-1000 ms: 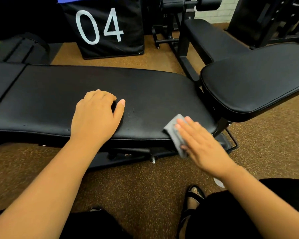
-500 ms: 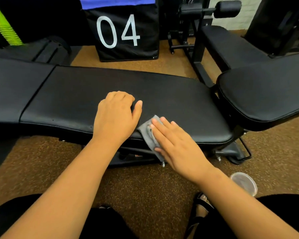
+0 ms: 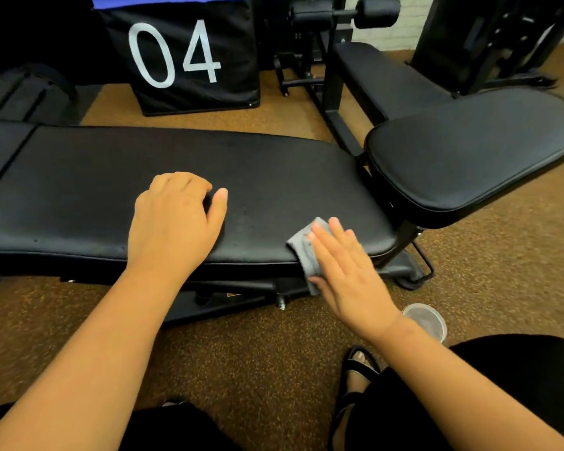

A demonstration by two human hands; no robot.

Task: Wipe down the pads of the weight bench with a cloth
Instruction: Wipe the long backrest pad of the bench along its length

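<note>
Grey cloth (image 3: 303, 252) lies at the bench pad's (image 3: 274, 177) near edge, lower right of centre, pressed flat under the right hand's (image 3: 345, 275) straight fingers to wipe, while the left hand (image 3: 173, 222), fingers loosely curled and empty, braces on the pad

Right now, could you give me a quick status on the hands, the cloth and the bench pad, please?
Left hand resting on bench pad, empty. Right hand flat, pressing cloth on pad's near edge. Cup on floor by right wrist, clear of the wiping.

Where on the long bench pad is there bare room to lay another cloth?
Bare pad left of the left hand, up to the seam, and along the far edge. Crowded at the near right corner, where the right hand presses the grey cloth.
</note>
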